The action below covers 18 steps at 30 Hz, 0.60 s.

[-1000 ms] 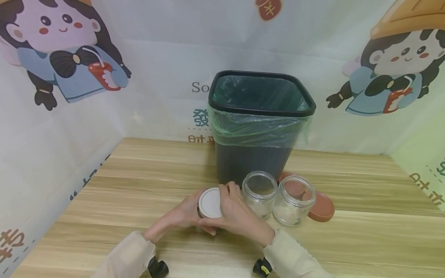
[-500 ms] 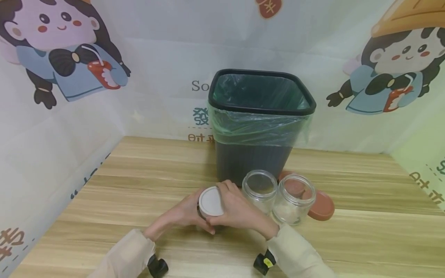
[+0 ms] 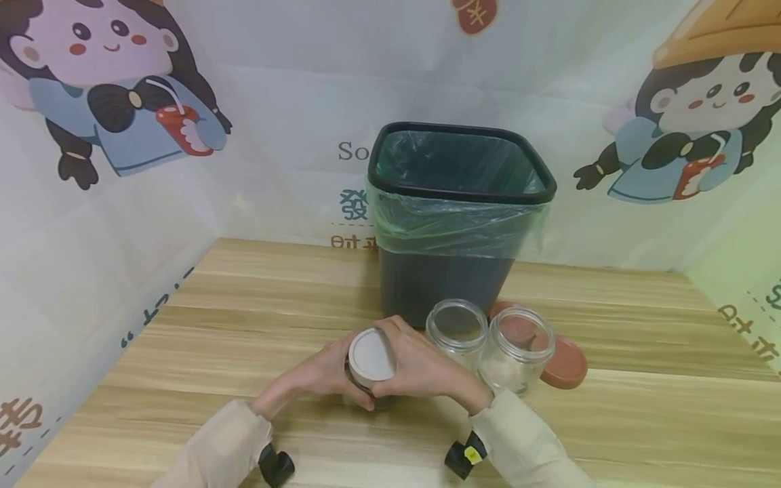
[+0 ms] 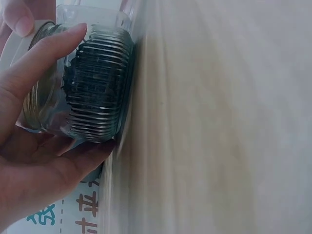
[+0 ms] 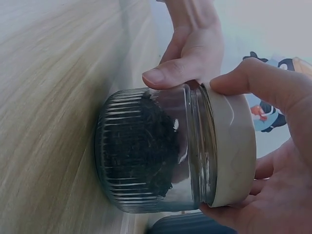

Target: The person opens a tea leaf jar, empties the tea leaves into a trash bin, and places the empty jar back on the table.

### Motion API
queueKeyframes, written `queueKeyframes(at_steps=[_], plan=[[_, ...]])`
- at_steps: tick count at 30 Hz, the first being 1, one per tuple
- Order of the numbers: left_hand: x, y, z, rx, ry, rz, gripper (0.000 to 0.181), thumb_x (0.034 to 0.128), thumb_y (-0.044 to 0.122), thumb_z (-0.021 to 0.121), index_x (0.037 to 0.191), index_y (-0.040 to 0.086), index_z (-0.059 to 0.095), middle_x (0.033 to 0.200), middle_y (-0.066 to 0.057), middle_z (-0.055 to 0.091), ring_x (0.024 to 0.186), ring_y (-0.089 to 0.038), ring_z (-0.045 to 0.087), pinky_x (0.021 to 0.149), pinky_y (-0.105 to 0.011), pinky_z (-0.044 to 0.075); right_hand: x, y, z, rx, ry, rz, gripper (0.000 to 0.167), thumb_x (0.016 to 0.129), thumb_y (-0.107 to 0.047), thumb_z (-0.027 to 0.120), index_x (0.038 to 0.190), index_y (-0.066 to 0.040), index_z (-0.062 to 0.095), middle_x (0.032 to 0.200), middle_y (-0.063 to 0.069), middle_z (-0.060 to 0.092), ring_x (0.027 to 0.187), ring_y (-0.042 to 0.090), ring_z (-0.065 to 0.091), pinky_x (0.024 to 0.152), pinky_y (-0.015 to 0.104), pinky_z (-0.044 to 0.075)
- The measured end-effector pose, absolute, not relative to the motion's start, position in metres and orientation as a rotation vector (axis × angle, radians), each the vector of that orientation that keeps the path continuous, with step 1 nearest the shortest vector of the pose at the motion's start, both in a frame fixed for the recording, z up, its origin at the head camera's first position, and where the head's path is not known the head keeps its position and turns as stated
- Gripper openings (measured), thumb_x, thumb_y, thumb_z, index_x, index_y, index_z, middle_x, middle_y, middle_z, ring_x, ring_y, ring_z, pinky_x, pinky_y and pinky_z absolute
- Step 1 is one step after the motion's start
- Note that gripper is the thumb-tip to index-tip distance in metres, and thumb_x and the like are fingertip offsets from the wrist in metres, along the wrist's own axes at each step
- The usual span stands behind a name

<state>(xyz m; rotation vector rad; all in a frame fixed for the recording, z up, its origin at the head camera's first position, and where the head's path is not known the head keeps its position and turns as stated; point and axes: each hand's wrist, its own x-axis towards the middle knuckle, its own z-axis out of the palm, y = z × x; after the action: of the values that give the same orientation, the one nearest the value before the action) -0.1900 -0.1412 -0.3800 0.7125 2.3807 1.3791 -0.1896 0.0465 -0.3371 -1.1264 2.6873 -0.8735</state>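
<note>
A ribbed glass jar stands upright on the table, partly filled with dark, shredded-looking contents whose kind I cannot tell. On its mouth sits a white lid; bands of the jar's neck show below the lid's edge in the right wrist view. My left hand holds the jar's glass body from the left, thumb across the near side. From above and the right, my right hand grips the lid's rim between thumb and fingers. The head view hides most of the jar behind both hands.
Close to the right hand stand two lidless glass jars, one nearer and one farther right with pale contents. Reddish round lids lie behind and beside them. A dark bin with a green liner rises behind the jars.
My right hand has turned slightly around the white lid, its wrist shifting a little to the right. My left hand stays nearly still on the jar.
</note>
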Motion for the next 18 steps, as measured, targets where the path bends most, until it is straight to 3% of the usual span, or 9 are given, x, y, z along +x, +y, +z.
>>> queueKeyframes(at_steps=[18], plan=[[-0.1978,-0.1463,-0.3782,0.741,2.255,1.387,0.086,0.0565,0.006,0.080,0.129,-0.001,0.035,0.121,-0.012,0.048,0.112,-0.028,0.043,0.097,-0.047,0.032,-0.1950,0.0487,-0.3330,-1.185,2.574,-0.941,0.075,0.060,-0.017,0.072,0.126,-0.003,0.040,0.117,0.008,0.046,0.101,0.021,0.049,0.081,0.034,0.044]])
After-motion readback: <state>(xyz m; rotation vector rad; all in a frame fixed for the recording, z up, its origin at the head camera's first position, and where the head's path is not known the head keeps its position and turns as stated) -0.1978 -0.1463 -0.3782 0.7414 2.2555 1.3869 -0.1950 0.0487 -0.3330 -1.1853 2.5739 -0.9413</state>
